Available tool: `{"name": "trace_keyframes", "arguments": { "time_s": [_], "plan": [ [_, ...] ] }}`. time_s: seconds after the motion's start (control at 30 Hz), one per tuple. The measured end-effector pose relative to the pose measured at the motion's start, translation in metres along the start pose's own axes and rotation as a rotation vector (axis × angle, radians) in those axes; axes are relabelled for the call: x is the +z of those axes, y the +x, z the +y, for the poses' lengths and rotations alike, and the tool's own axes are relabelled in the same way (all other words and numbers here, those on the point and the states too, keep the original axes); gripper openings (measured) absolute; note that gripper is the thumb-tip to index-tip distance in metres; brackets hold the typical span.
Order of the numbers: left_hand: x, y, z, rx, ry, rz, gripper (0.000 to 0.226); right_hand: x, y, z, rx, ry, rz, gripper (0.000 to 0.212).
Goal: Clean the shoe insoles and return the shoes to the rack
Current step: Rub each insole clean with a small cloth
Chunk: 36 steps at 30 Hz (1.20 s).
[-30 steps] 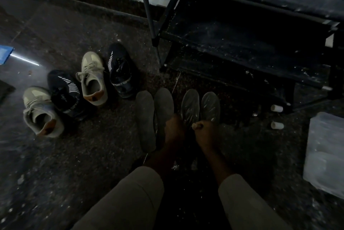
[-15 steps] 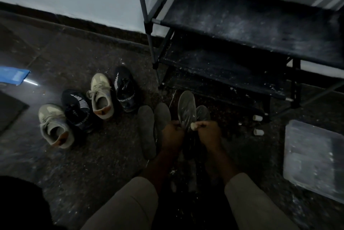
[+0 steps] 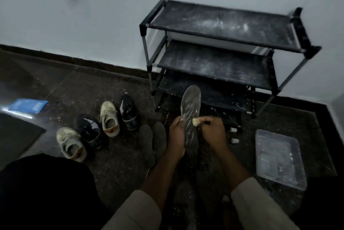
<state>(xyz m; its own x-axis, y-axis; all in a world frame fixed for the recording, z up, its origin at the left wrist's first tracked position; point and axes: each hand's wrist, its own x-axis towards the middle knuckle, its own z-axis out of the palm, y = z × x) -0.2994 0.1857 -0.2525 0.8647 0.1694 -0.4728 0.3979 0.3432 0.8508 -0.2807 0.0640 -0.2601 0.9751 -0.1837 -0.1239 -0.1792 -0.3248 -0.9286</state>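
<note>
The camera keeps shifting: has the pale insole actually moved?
Yes. The pale insole has come up off the floor: its tip now overlaps the rack, far past the dark insoles it lay beside.

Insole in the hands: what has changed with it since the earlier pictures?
The left hand gripped the shiny insole and lifted it off the floor, toe end up. The right hand still holds its pale scrubber at it. The two grey insoles and four shoes lie as before.

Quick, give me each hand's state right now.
Left hand: grips the raised insole.
Right hand: holds a small yellowish cleaning tool against that insole.
</note>
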Motion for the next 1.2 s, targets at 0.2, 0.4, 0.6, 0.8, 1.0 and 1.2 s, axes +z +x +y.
{"name": "trace_keyframes", "arguments": {
  "time_s": [0.2, 0.4, 0.6, 0.8, 1.0, 1.2],
  "plan": [
    [0.016, -0.053, 0.035, -0.168, -0.319, -0.211, 0.050, -0.047, -0.043, -0.071, -0.081, 0.087, 0.031, 0.008],
    [0.021, -0.102, 0.081, -0.198, -0.300, -0.322, 0.059, -0.084, -0.077, -0.115, -0.218, 0.060, 0.071, 0.011],
    [0.010, -0.131, 0.107, -0.129, -0.354, -0.431, 0.062, -0.114, -0.131, -0.157, -0.294, 0.154, -0.004, 0.017],
    [0.007, -0.154, 0.127, -0.121, -0.389, -0.549, 0.068, -0.113, -0.167, -0.154, -0.332, 0.023, -0.087, 0.014],
    [0.003, -0.158, 0.131, -0.052, -0.292, -0.562, 0.072, -0.099, -0.172, -0.154, -0.468, -0.124, -0.049, 0.019],
    [-0.001, -0.161, 0.135, -0.031, -0.283, -0.540, 0.075, -0.097, -0.175, -0.157, -0.529, -0.189, -0.060, 0.028]
  ]
}}
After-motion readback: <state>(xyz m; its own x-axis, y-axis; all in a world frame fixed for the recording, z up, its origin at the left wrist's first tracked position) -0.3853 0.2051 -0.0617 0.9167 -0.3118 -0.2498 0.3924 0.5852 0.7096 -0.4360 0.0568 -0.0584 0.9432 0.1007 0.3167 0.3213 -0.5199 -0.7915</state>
